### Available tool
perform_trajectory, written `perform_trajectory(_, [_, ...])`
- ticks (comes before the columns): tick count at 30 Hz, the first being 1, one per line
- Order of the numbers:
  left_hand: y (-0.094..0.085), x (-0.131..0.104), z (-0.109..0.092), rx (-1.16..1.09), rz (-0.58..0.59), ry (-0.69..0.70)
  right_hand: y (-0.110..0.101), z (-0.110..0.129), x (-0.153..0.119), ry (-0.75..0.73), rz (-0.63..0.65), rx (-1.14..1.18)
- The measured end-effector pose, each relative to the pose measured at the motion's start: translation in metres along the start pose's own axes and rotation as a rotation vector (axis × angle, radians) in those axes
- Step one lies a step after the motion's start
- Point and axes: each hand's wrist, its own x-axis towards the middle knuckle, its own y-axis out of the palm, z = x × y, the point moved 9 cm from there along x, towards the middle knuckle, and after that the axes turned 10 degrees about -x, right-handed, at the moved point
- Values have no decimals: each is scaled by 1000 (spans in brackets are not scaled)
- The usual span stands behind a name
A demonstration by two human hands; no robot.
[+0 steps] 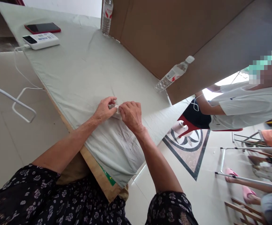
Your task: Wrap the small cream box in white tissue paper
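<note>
Pale piece [116, 106], long axis and direction: unclear
Right fingers [124, 107]: pinching it
Left fingers [111, 99]: just beside, grasp unclear

Here's the piece [116, 106] between left hand [103, 110] and right hand [131, 115], tabletop [79, 68] beneath; phone [43, 27] far left, device [46, 41] just before it; cardboard [159, 34] right, bottles [172, 75] before it.

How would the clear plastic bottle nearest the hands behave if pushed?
The clear, white-capped plastic bottle probably tips easily: tall and narrow. Its round body could roll once down. Ribbed, seemingly thin walls may flex under grip.
</note>
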Motion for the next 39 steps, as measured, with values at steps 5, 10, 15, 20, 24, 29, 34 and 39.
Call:
perform_trajectory(5, [13,-4,2,27,127,-4,-3,-22,15,149,-30,72])
perform_trajectory(10, [22,-8,0,24,216,17,-10,-40,34,219,-29,122])
perform_trajectory(15, [26,-10,-7,29,233,74,-11,-60,48,271,-41,171])
perform_trajectory(20, [24,-10,-3,-128,218,-30,1,-87,66,326,-89,273])
perform_trajectory(24, [25,-11,3,-238,233,-177,9,-111,81,351,-173,397])
perform_trajectory(29, [25,-11,7,-355,209,-264,3,-132,57,534,-286,493])
perform_trajectory(34, [25,-9,10,-523,148,-296,-2,-91,7,614,-142,586])
perform_trajectory(39, [23,-9,7,-567,142,-257,19,-48,-6,608,82,545])
